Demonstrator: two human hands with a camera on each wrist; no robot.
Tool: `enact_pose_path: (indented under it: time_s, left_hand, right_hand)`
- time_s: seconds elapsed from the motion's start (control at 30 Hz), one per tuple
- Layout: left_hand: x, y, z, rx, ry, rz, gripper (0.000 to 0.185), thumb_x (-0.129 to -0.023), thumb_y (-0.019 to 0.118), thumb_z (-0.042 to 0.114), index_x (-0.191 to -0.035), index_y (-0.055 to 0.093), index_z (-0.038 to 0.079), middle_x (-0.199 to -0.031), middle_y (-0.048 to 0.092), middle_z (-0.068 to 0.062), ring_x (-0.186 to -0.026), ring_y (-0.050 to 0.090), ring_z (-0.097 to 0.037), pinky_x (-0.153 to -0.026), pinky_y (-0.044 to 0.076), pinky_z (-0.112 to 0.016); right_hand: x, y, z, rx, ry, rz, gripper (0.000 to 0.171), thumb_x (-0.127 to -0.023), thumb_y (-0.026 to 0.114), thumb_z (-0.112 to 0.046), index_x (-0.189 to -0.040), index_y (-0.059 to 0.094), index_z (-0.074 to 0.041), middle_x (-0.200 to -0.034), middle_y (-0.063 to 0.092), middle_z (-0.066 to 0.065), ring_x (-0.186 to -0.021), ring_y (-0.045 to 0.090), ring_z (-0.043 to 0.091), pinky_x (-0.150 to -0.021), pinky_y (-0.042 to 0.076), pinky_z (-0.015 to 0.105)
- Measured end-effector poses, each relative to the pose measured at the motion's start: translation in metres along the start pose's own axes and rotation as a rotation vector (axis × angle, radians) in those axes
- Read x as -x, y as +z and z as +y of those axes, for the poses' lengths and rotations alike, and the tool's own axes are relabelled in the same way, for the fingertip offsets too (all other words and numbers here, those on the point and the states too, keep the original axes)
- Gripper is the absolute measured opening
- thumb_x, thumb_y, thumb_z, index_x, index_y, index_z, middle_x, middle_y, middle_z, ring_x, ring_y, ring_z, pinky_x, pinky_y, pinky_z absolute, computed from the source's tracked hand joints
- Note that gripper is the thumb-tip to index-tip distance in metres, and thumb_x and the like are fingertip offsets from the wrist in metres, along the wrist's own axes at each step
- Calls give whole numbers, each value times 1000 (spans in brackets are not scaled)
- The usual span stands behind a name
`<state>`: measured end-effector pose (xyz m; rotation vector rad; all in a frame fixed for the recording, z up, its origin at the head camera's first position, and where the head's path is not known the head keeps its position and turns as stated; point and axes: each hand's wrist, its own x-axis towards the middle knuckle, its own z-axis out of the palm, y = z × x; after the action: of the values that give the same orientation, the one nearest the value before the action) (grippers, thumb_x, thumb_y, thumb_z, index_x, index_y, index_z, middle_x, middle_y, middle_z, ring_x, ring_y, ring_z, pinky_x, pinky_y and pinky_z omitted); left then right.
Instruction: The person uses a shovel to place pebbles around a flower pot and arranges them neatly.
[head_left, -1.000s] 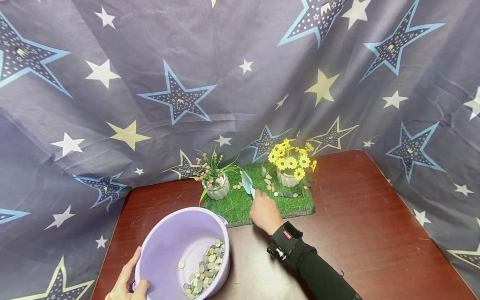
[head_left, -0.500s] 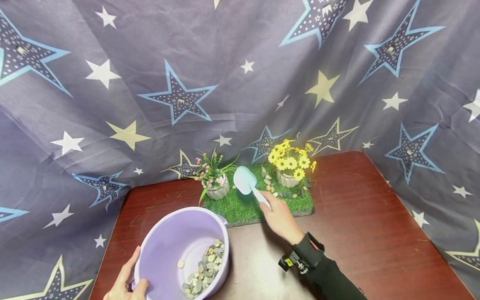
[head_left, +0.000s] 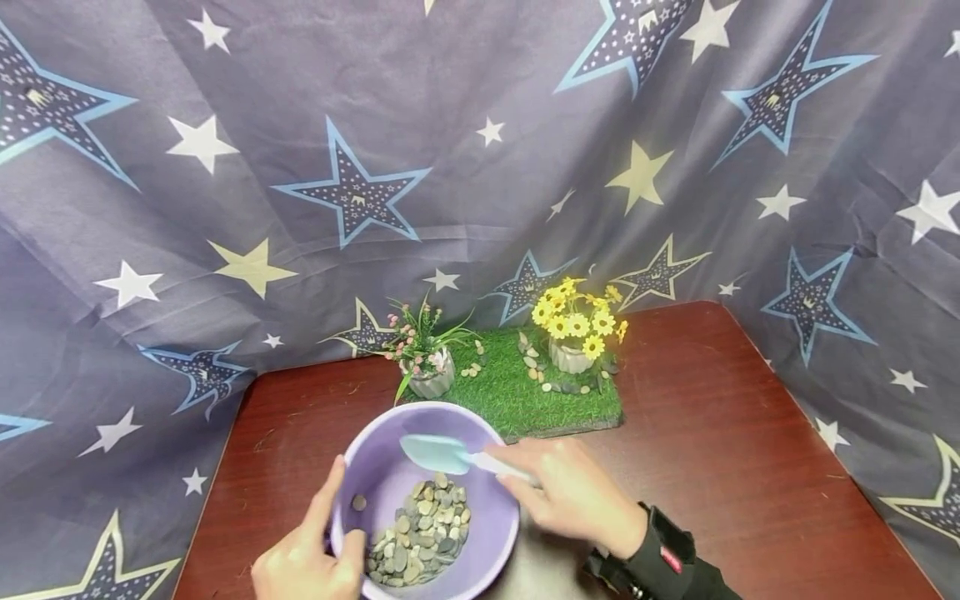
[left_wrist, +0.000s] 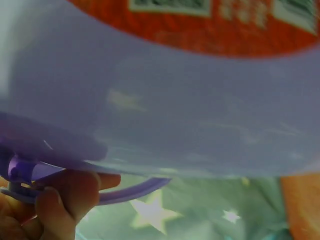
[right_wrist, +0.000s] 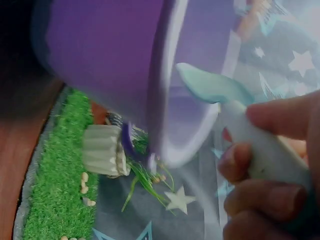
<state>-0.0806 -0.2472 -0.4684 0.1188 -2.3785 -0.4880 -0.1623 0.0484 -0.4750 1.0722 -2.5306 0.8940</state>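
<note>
Right hand (head_left: pixel 566 492) grips trowel (head_left: pixel 453 457) by its white handle, blade at bucket (head_left: pixel 489 518) mouth, aimed about 9–10 o'clock. Right wrist view adds fingers wrapped round the handle, small reddish mark on it. Left hand (head_left: pixel 309 557) holds bucket at its 8 o'clock, thumb over rim; left wrist view alone shows fingers curled by the purple bail (left_wrist: pixel 135 192), plus orange-red label (left_wrist: pixel 175 34) on outer wall. Pebbles (head_left: pixel 427 535) heaped in bucket centre to 6, one loose at 9: head view only. Grass mat (head_left: pixel 551 408) at bucket's 2; yellow-flower pot (head_left: pixel 572 358) on it; pink-flower pot (head_left: pixel 432 382) at bucket's 12.
</note>
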Motion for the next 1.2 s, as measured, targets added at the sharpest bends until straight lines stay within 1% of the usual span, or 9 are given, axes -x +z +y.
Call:
enact_pose_path:
  time_s: [0.07, 0.17, 0.33, 0.5, 0.6, 0.73, 0.9, 1.07, 1.2]
  left_hand:
    - [1, 5, 12, 7, 113, 64, 71, -63, 58, 22, -132, 73, 20, -48, 55, -9, -43, 26, -15, -40, 25, -35]
    - [4, 11, 31, 32, 222, 153, 69, -63, 52, 24, -126, 75, 14, -52, 57, -7, -43, 27, -19, -39, 23, -34]
    - [6, 10, 55, 81, 314, 208, 66, -64, 48, 22, -122, 76, 9, -61, 66, -7, -44, 39, -23, -39, 24, -32]
    - [3, 11, 69, 124, 410, 261, 61, -65, 47, 17, -116, 77, 4, -62, 64, -7, -44, 43, -20, -39, 22, -27]
    - [1, 13, 72, 136, 422, 273, 60, -65, 47, 15, -116, 77, 4, -61, 63, -6, -44, 41, -19, -39, 21, -27]
    - [1, 14, 72, 138, 415, 272, 60, -65, 48, 16, -116, 78, 5, -65, 66, -6, -45, 44, -20, -39, 23, -27]
    - [2, 17, 75, 144, 456, 280, 60, -66, 47, 16, -117, 78, 5, -68, 66, -6, -45, 41, -18, -39, 23, -26]
    - [5, 21, 71, 145, 454, 279, 61, -67, 47, 17, -119, 78, 7, -68, 65, -5, -45, 37, -15, -39, 20, -24]
    - [4, 19, 70, 142, 445, 289, 61, -67, 47, 17, -118, 78, 7, -68, 66, -5, -45, 40, -16, -39, 21, -23]
  right_hand:
    - [1, 8, -5, 123, -16, -33, 39, -95, 70, -26, -132, 72, -18, -96, 76, -3, -74, 67, 8, -69, 56, 28]
    - [2, 23, -7, 277, -8, -50, 36, -93, 71, -29, -127, 72, -16, -85, 69, -4, -63, 61, 10, -58, 50, 28]
    - [5, 45, -3, 420, -23, -14, 29, -91, 74, -30, -117, 73, -18, -73, 57, -6, -48, 42, 9, -45, 33, 25]
    - [9, 56, 1, 470, -64, -47, 28, -83, 78, -24, -109, 71, -20, -70, 53, -5, -48, 42, 12, -42, 31, 27]
    - [10, 55, 2, 420, -56, -120, 21, -85, 77, -23, -104, 67, -18, -70, 54, -4, -50, 44, 12, -44, 35, 27]
    - [7, 43, 3, 270, -18, -228, 12, -91, 74, -21, -98, 65, -16, -71, 58, -3, -57, 48, 8, -51, 41, 24]
    - [2, 27, 6, 102, 50, -344, 4, -92, 72, -16, -92, 69, -14, -69, 58, -8, -58, 48, 2, -58, 45, 21]
    - [-1, 15, 10, -24, 152, -418, 15, -97, 67, -17, -82, 67, -15, -63, 47, -14, -54, 42, -2, -56, 41, 19]
    - [-1, 7, 15, -157, 192, -513, 18, -99, 65, -22, -85, 73, -16, -63, 52, -16, -53, 45, -2, -56, 42, 18]
